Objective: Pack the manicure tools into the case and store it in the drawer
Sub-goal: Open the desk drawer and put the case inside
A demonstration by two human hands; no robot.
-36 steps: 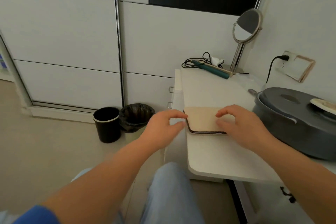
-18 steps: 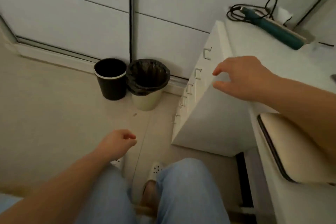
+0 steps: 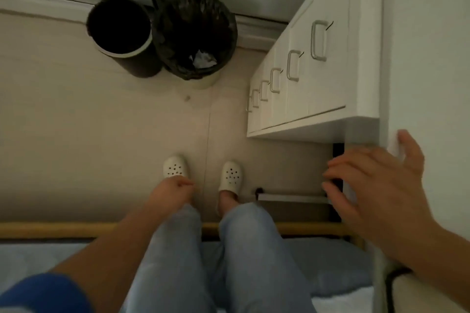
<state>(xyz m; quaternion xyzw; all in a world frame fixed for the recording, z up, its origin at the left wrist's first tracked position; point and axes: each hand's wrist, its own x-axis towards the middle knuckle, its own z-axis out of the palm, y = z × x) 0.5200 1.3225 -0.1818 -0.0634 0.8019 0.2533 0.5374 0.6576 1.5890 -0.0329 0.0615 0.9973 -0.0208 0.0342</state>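
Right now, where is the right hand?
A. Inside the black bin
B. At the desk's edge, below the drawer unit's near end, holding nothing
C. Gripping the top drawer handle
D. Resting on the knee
B: the right hand is spread open by the desk edge, fingers over the dark gap under the desk, clear of the top drawer handle.

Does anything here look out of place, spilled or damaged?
Nothing stands out. All the drawers in view are shut and flush. The black bin and the lined bin stand upright on the floor, with crumpled paper inside the lined one. Both hands, the left hand and the right hand, hold nothing.
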